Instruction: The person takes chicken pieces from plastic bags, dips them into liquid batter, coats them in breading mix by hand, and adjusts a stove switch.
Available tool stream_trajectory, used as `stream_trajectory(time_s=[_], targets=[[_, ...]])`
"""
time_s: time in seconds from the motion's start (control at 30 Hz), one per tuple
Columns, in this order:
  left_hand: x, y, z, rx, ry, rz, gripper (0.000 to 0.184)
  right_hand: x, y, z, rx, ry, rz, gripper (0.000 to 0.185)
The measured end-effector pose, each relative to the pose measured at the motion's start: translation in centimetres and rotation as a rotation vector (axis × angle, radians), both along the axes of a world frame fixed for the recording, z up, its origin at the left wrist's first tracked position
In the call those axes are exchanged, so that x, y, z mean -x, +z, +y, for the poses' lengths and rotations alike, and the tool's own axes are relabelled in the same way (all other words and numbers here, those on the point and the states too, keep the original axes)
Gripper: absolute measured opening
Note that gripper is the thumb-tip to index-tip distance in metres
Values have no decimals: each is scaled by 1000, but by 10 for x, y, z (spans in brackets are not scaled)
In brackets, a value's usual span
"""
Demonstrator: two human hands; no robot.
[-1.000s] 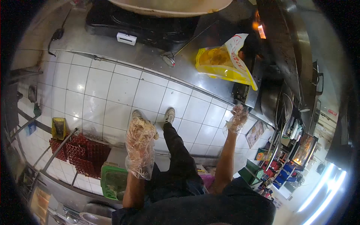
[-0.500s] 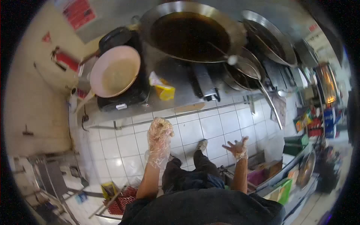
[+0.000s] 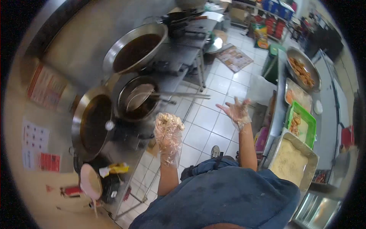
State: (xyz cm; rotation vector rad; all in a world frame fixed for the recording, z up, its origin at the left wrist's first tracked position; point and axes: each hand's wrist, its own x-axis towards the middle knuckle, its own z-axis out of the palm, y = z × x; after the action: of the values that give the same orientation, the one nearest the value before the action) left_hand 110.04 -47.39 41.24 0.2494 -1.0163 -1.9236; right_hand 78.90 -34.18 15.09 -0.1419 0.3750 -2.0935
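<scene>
My left hand (image 3: 169, 131), in a clear plastic glove coated with pale batter or flour, is closed in a fist; whatever it may hold is hidden. It is held up in front of the stove, near a dark wok of oil (image 3: 127, 111) with a strainer (image 3: 140, 97) resting in it. My right hand (image 3: 236, 112), also in a clear glove, is open with its fingers spread and nothing in it. It is above the tiled floor, left of the counter with a green tray (image 3: 310, 128) and a metal pan of pale flour (image 3: 291, 162).
Two large woks of dark oil (image 3: 110, 63) (image 3: 78, 131) and a pink frying pan (image 3: 88, 179) line the stove on the left. A yellow packet (image 3: 114, 169) lies beside the pan. Along the right counter is a steel bowl of fried pieces (image 3: 316, 63). Flattened cardboard (image 3: 234, 58) lies on the floor.
My view has turned right, from facing the stove to the aisle, bringing the counter with trays into sight. Both hands came round with my body, the left still closed, the right still spread.
</scene>
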Motion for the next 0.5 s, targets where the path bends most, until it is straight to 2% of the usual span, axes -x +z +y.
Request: stream_trajectory(time_s=[0.03, 0.1, 0.13, 0.17, 0.2, 0.23, 0.3, 0.37, 0.43, 0.47, 0.5], targets=[[-8, 9, 14, 3, -39, 0, 14, -32, 79, 12, -80, -3, 30, 119], [-23, 39, 34, 21, -100, -3, 14, -67, 152, 28, -189, -66, 89, 121], [-27, 57, 44, 4, -125, 2, 16, -71, 164, 34, -221, -122, 120, 121], [-1, 46, 54, 18, -107, -8, 18, -39, 141, 20, -218, -138, 138, 121], [-2, 53, 46, 11, -122, 6, 21, -51, 187, 16, -241, -157, 104, 103], [-10, 54, 40, 3, -117, -3, 19, -48, 198, 11, -237, -140, 151, 92], [-20, 32, 33, 21, -108, 1, 16, -24, 194, -1, -198, -117, 268, 72], [-31, 35, 50, 17, 12, -7, 17, 5, 159, -29, -174, -232, 508, 24], [-3, 8, 45, 6, 100, -52, 17, 32, 176, -50, -44, -146, 357, 15], [5, -8, 44, -10, 144, -74, 18, 36, 194, -60, -157, -258, 416, 25], [10, -28, 42, -1, 176, -66, 18, 52, 189, -73, -162, -275, 475, 25]])
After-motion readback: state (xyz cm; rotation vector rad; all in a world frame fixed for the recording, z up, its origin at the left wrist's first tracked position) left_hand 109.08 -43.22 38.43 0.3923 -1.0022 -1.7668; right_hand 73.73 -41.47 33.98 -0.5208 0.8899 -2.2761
